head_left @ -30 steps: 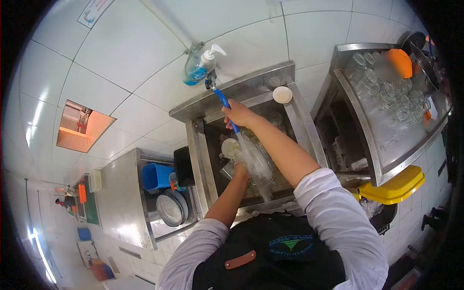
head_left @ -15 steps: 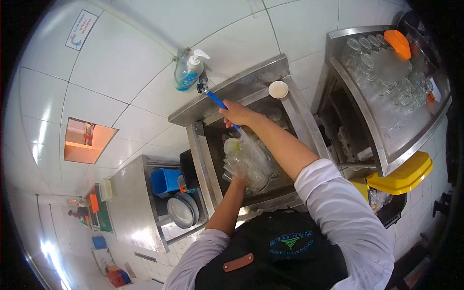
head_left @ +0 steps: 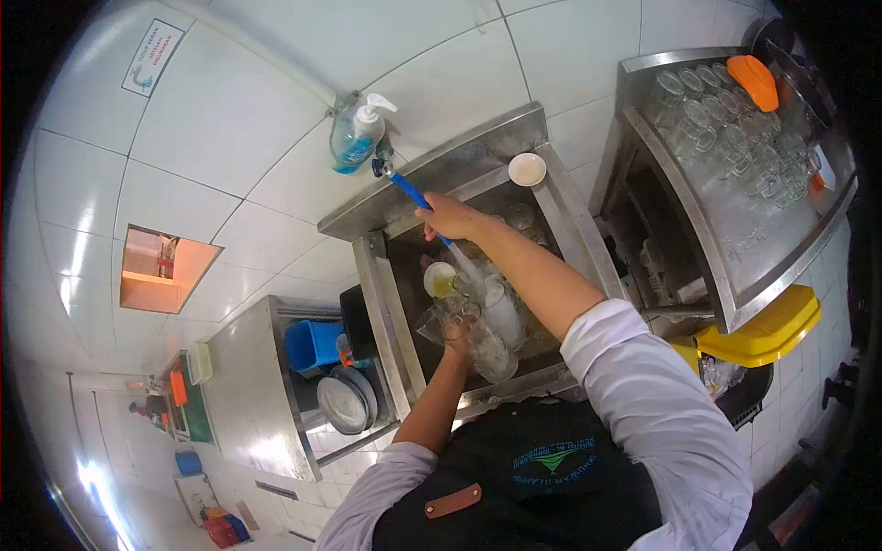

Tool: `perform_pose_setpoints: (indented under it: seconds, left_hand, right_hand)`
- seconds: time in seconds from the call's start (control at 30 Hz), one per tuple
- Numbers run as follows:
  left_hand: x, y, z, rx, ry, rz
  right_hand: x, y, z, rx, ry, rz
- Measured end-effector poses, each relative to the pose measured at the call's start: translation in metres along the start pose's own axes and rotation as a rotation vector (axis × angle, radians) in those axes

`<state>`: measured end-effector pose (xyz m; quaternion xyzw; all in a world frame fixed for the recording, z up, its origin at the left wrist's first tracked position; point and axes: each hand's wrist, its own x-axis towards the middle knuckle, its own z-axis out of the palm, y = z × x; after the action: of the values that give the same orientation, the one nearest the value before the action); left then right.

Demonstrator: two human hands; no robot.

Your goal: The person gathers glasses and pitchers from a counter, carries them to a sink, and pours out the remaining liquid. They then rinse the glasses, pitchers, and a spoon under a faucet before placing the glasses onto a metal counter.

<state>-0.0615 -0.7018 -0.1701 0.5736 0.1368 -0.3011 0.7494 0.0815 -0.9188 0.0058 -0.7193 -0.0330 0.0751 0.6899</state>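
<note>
My right hand (head_left: 447, 219) is closed round a blue hose (head_left: 406, 189) fixed to the tap on the wall side. Water (head_left: 467, 262) runs from the hose end into the steel sink (head_left: 367, 275). Low in the sink, my left hand (head_left: 458, 332) is wrapped round a clear glass (head_left: 439, 321); spray and other glassware partly hide its fingers. Another clear glass (head_left: 494, 354) lies just right of that hand under the water. A white bowl (head_left: 439, 278) with something yellow-green in it sits above the left hand.
A small white bowl (head_left: 527, 169) stands on the sink's back right rim. Beside the tap hangs a soap pump bottle (head_left: 356, 136). Several glass mugs (head_left: 735, 142) fill the right steel table (head_left: 763, 248), above a yellow-lidded bin (head_left: 772, 326). Left are a blue tub (head_left: 312, 344) and plates (head_left: 342, 404).
My left hand has turned and lifted slightly, so more of its fingers and the glass show. The glassware around it has shifted. My right hand and the hose stay nearly in place.
</note>
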Motion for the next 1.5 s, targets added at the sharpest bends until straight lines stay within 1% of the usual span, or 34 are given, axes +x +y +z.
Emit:
perform_pose_setpoints:
  seconds: [0.03, 0.07, 0.1, 0.17, 0.2, 0.27, 0.3, 0.37, 0.4, 0.47, 0.53, 0.57, 0.6, 0.63, 0.73, 0.8, 0.87, 0.9, 0.93, 0.97, 1.0, 1.07, 1.1, 1.17, 1.2, 1.23, 1.27, 1.3, 1.37, 1.4, 1.47, 1.5]
  left_hand:
    - [0.000, -0.006, -0.011, 0.194, -0.066, 0.093]
    - [0.007, -0.014, -0.022, 0.459, -0.114, 0.302]
    - [0.028, -0.033, -0.048, 0.724, -0.158, 0.512]
    - [0.036, -0.045, -0.056, 0.551, -0.248, 0.663]
    - [0.028, -0.045, -0.039, 0.113, -0.291, 0.589]
    - [-0.003, -0.024, -0.010, -0.286, -0.308, 0.384]
    - [-0.025, 0.001, 0.006, -0.250, -0.292, 0.272]
    - [-0.037, 0.026, 0.020, -0.150, -0.372, 0.205]
    - [-0.036, 0.032, 0.023, -0.085, -0.466, 0.246]
    - [-0.029, 0.029, 0.018, 0.072, -0.504, 0.236]
    - [-0.018, 0.025, 0.015, 0.255, -0.394, 0.137]
    - [-0.013, 0.022, 0.015, 0.394, -0.387, 0.108]
    - [-0.025, 0.041, 0.038, 0.533, -0.377, 0.076]
    - [-0.030, 0.054, 0.053, 0.674, -0.366, 0.042]
    - [-0.013, 0.057, 0.057, 1.338, -0.323, 0.072]
    - [0.006, 0.057, 0.029, 1.794, -0.714, 0.398]
    - [0.031, 0.045, 0.003, 1.904, -0.792, 0.273]
    - [0.043, 0.033, -0.006, 1.788, -0.642, -0.010]
    - [0.041, 0.037, 0.001, 1.654, -0.481, -0.275]
    - [0.037, 0.044, 0.004, 1.809, -0.549, -0.226]
    - [0.013, 0.070, 0.037, 1.955, -0.617, -0.172]
    - [0.003, 0.083, 0.049, 2.126, -0.724, -0.080]
    - [0.012, 0.076, 0.035, 2.155, -0.763, -0.046]
    - [0.040, 0.057, -0.007, 2.167, -0.828, 0.087]
    - [0.056, 0.045, -0.035, 2.148, -0.855, 0.184]
    - [0.055, 0.048, -0.035, 2.126, -0.882, 0.282]
    - [0.051, 0.053, -0.036, 1.854, -0.692, 0.097]
    - [0.027, 0.073, -0.010, 1.569, -0.507, -0.070]
    - [0.011, 0.089, 0.003, 1.143, -0.302, -0.260]
    - [0.008, 0.091, -0.002, 1.011, -0.276, -0.297]
    - [0.001, 0.088, -0.009, 0.868, -0.328, -0.153]
    - [-0.008, 0.084, -0.008, 0.850, -0.403, 0.023]
  right_hand:
    - [-0.004, -0.004, -0.002, 0.044, -0.018, 0.031]
    - [-0.009, -0.009, -0.005, 0.088, -0.040, 0.060]
    - [-0.013, -0.012, -0.006, 0.132, -0.064, 0.089]
    - [-0.010, -0.011, -0.009, 0.034, -0.062, 0.071]
    - [-0.008, -0.009, -0.010, -0.014, -0.059, 0.064]
    - [-0.008, -0.004, -0.009, 0.012, -0.072, 0.028]
    - [-0.006, -0.002, -0.008, 0.023, -0.077, 0.009]
    - [-0.002, 0.002, -0.005, 0.100, -0.086, 0.018]
    - [0.001, 0.005, -0.002, 0.140, -0.091, 0.022]
    - [0.014, 0.024, 0.006, 0.185, -0.066, 0.020]
    - [0.010, 0.017, 0.008, 0.267, -0.076, 0.056]
    - [0.007, 0.014, 0.007, 0.326, -0.100, 0.093]
    - [0.001, 0.007, 0.008, 0.388, -0.124, 0.130]
    - [-0.001, 0.005, 0.008, 0.386, -0.125, 0.130]
    - [-0.004, 0.005, 0.007, 0.370, -0.101, 0.116]
    - [-0.004, 0.007, 0.010, 0.337, -0.061, 0.094]
    - [0.015, 0.037, 0.020, 0.135, 0.090, -0.045]
    - [0.022, 0.047, 0.025, 0.035, 0.171, -0.108]
    - [0.021, 0.045, 0.025, 0.041, 0.187, -0.093]
    - [0.020, 0.044, 0.026, 0.043, 0.198, -0.076]
    - [0.017, 0.042, 0.027, 0.041, 0.204, -0.060]
    - [0.010, 0.036, 0.025, 0.032, 0.224, -0.064]
    - [0.007, 0.033, 0.026, 0.023, 0.229, -0.067]
    - [0.004, 0.028, 0.025, -0.029, 0.231, -0.016]
    - [0.003, 0.026, 0.024, -0.058, 0.236, 0.009]
    - [0.004, 0.029, 0.023, -0.017, 0.206, -0.004]
    - [0.004, 0.030, 0.023, 0.024, 0.178, -0.017]
    - [0.006, 0.033, 0.024, 0.064, 0.149, -0.031]
    - [0.010, 0.036, 0.029, 0.270, 0.085, 0.005]
    - [0.011, 0.035, 0.032, 0.371, 0.048, 0.022]
    - [0.008, 0.034, 0.038, 0.524, 0.046, 0.010]
    - [0.005, 0.032, 0.039, 0.602, 0.044, 0.007]
